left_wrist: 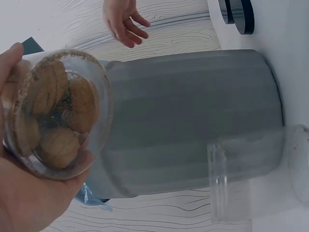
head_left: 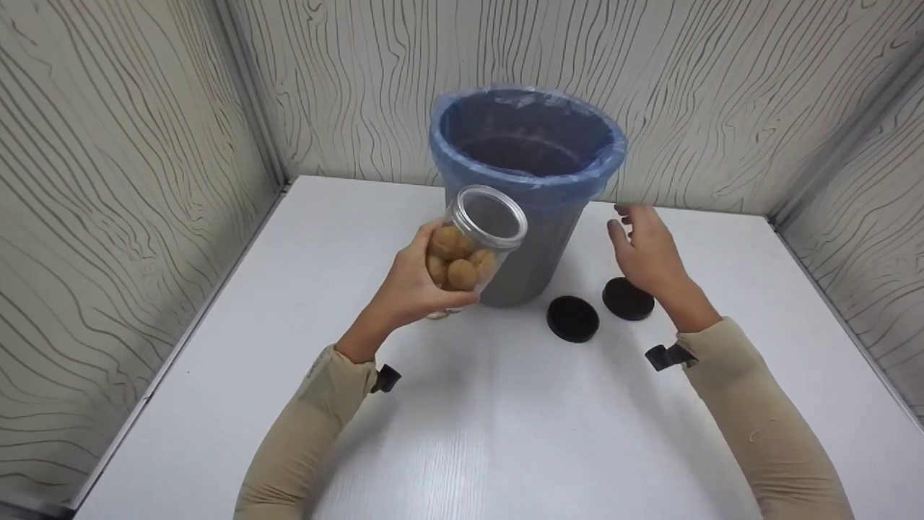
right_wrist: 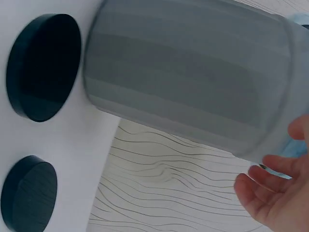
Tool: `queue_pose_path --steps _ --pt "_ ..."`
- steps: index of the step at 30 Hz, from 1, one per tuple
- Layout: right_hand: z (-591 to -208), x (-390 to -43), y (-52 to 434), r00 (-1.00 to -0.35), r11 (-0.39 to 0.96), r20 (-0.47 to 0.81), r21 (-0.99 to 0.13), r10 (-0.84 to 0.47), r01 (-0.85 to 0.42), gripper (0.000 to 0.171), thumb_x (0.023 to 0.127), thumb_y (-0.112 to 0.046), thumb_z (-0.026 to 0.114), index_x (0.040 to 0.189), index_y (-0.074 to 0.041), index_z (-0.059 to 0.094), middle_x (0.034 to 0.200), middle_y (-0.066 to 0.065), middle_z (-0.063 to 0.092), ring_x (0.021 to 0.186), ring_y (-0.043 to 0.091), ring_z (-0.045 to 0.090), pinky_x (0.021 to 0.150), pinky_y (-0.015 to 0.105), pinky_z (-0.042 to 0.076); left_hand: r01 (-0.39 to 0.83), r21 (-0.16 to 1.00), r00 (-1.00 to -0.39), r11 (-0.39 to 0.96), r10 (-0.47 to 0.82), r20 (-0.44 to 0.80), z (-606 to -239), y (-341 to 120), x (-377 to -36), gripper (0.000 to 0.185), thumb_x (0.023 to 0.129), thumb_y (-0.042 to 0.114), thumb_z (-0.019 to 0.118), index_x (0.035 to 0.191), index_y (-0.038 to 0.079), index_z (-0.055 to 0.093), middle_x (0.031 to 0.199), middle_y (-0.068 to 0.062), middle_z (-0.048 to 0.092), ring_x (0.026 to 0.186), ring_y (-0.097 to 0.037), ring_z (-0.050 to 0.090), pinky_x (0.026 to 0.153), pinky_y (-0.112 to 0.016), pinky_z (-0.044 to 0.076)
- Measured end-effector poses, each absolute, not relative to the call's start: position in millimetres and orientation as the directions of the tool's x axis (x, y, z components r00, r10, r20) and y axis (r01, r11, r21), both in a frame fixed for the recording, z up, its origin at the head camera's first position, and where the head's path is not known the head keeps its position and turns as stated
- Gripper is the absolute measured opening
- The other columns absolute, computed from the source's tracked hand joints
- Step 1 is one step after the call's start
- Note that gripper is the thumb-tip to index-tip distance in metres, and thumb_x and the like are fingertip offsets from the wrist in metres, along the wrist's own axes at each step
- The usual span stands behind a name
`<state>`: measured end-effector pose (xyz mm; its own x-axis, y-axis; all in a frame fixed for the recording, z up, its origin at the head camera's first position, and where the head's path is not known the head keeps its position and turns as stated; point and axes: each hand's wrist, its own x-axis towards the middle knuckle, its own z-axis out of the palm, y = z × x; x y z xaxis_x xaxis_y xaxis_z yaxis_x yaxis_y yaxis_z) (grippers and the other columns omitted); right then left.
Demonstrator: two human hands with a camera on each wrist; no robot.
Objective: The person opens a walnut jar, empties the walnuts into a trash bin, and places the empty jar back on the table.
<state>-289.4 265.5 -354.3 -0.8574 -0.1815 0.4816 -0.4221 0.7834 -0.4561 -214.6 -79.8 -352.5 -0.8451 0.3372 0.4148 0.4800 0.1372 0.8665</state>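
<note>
- At frame centre, the left hand (head_left: 411, 285) is gripping a lidless clear jar (head_left: 473, 242) of brown balls, fingers wrapped round it, tilting it beside the grey bin (head_left: 538, 217).
- Right of the bin, the right hand (head_left: 646, 249) is hovering with fingers relaxed, holding nothing, above two black lids (head_left: 572, 318) on the counter (head_left: 505, 433).

We see a clear plastic jar (head_left: 473, 242) holding tan-brown, rough-shelled walnuts (head_left: 455, 258). At its twelve o'clock stands a grey bin (head_left: 538, 249) with faint vertical ribbing, lined with a translucent blue bag (head_left: 530, 177). Two black round lids (head_left: 572, 318) lie on the plain white table (head_left: 505, 433). Our sleeves (head_left: 765, 426) are beige. The walls (head_left: 123, 217) carry a cream ground with dark wavy wood-grain lines.
</note>
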Motion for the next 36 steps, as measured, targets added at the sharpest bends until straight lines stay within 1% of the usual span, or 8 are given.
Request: queue_pose_path --steps 4,11,15,18,22,26,31,36 --pt "-340 -289 263 -0.826 0.739 0.552 -0.508 -0.115 -0.443 0.041 0.099 -0.017 0.038 0.127 0.012 0.045 0.123 0.027 0.047 0.110 0.040 0.050 0.090 0.050 0.043 0.472 0.867 -0.860 0.163 0.300 0.412 -361 -84 -229 0.098 0.064 0.022 0.088 0.142 0.011 0.029 0.126 -0.006 0.050 0.109 -0.020 0.054 0.090 -0.036 0.048" --pt "-315 -291 257 -0.798 0.705 0.601 -0.548 -0.042 -0.450 0.049 0.100 -0.024 0.034 0.135 0.008 0.040 0.128 0.027 0.043 0.114 0.041 0.049 0.094 0.052 0.041 0.469 0.863 -0.869 0.187 0.274 0.413 -340 -93 -231 0.098 0.066 0.013 0.086 0.144 0.006 0.026 0.129 -0.010 0.049 0.111 -0.020 0.054 0.091 -0.033 0.046" --pt "-301 -292 251 -0.796 0.689 0.604 -0.562 -0.037 -0.458 0.052 0.100 -0.027 0.035 0.139 0.006 0.037 0.134 0.026 0.041 0.121 0.038 0.044 0.098 0.049 0.039 0.474 0.853 -0.872 0.220 0.250 0.420 -342 -97 -242 0.101 0.065 0.022 0.087 0.144 0.011 0.027 0.129 -0.005 0.048 0.111 -0.015 0.053 0.091 -0.031 0.046" --pt "-293 -293 247 -0.803 0.681 0.593 -0.564 -0.059 -0.467 0.055 0.100 -0.029 0.035 0.142 0.006 0.034 0.141 0.023 0.035 0.124 0.038 0.042 0.100 0.048 0.038 0.472 0.845 -0.877 0.251 0.227 0.423 -338 -100 -245 0.100 0.064 0.030 0.087 0.143 0.011 0.028 0.127 -0.004 0.049 0.110 -0.014 0.053 0.090 -0.029 0.046" --pt "-286 -298 240 -0.832 0.686 0.549 -0.574 -0.084 -0.448 0.059 0.100 -0.034 0.034 0.144 0.006 0.030 0.147 0.023 0.026 0.124 0.041 0.042 0.101 0.048 0.036 0.467 0.843 -0.883 0.266 0.201 0.425 -331 -102 -247 0.099 0.064 0.033 0.087 0.142 0.011 0.030 0.126 -0.003 0.049 0.109 -0.014 0.054 0.089 -0.029 0.047" --pt "-279 -303 233 -0.866 0.691 0.491 -0.595 -0.090 -0.409 0.061 0.101 -0.037 0.031 0.145 0.006 0.027 0.150 0.023 0.021 0.133 0.037 0.030 0.106 0.047 0.030 0.469 0.835 -0.883 0.287 0.182 0.433 -326 -103 -250 0.097 0.064 0.034 0.086 0.141 0.011 0.031 0.124 -0.003 0.050 0.107 -0.014 0.055 0.087 -0.029 0.049" --pt "-272 -304 227 -0.902 0.719 0.419 -0.597 -0.100 -0.357 0.064 0.102 -0.039 0.027 0.147 0.006 0.020 0.154 0.022 0.010 0.141 0.031 0.009 0.113 0.043 0.012 0.482 0.796 -0.875 0.365 0.151 0.460 -321 -104 -255 0.097 0.064 0.037 0.085 0.141 0.010 0.033 0.123 -0.001 0.052 0.104 -0.010 0.055 0.086 -0.026 0.048" --pt "-271 -305 222 -0.918 0.740 0.376 -0.580 -0.128 -0.341 0.063 0.102 -0.037 0.026 0.148 0.005 0.014 0.155 0.023 0.001 0.142 0.032 0.000 0.113 0.043 0.005 0.482 0.777 -0.871 0.405 0.131 0.473 -314 -106 -257 0.097 0.063 0.037 0.086 0.141 0.011 0.033 0.122 0.000 0.053 0.103 -0.009 0.055 0.085 -0.024 0.047"
